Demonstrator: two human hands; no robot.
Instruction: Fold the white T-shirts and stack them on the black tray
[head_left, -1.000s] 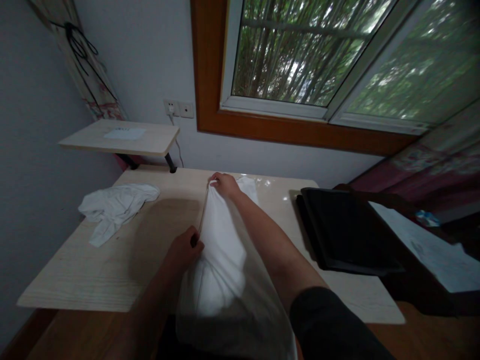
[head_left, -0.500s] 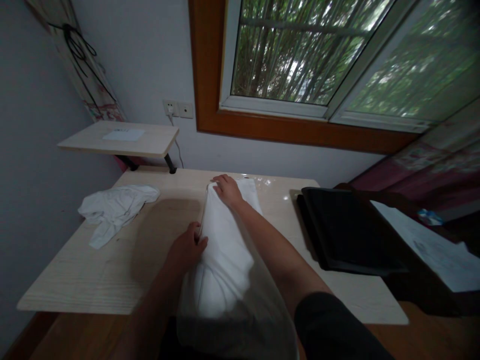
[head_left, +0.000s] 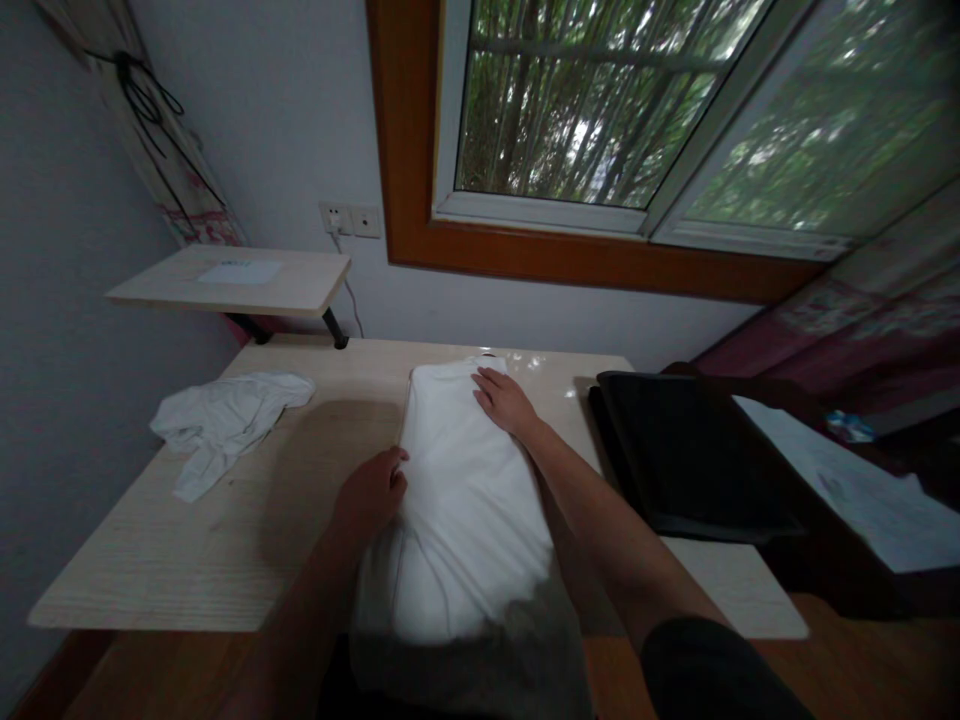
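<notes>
A white cloth (head_left: pixel 465 470), perhaps a folded garment, lies lengthwise over the light wooden table (head_left: pixel 172 560), and its near end hangs past the front edge. My left hand (head_left: pixel 373 490) is closed at the cloth's left edge, thumb and fingers pinching it. Near the far right corner, my right hand (head_left: pixel 506 400) rests flat on the cloth with its fingers stretched out. Small creases run through the cloth's near half, while its far part looks smoother. A second white cloth (head_left: pixel 232 420) sits crumpled on the table's left side.
A small raised shelf (head_left: pixel 300 275) bearing a paper sheet (head_left: pixel 240 272) stands at the back left. Toward the right lies a flat black item (head_left: pixel 697 455), with a large white sheet (head_left: pixel 862 490) beyond it. A wall with a socket (head_left: pixel 350 220) and a window rises behind the table.
My right hand has slid right across the cloth's far end, from the left corner toward the right one. The cloth there is spread wider and flatter. My left hand stays at the left edge.
</notes>
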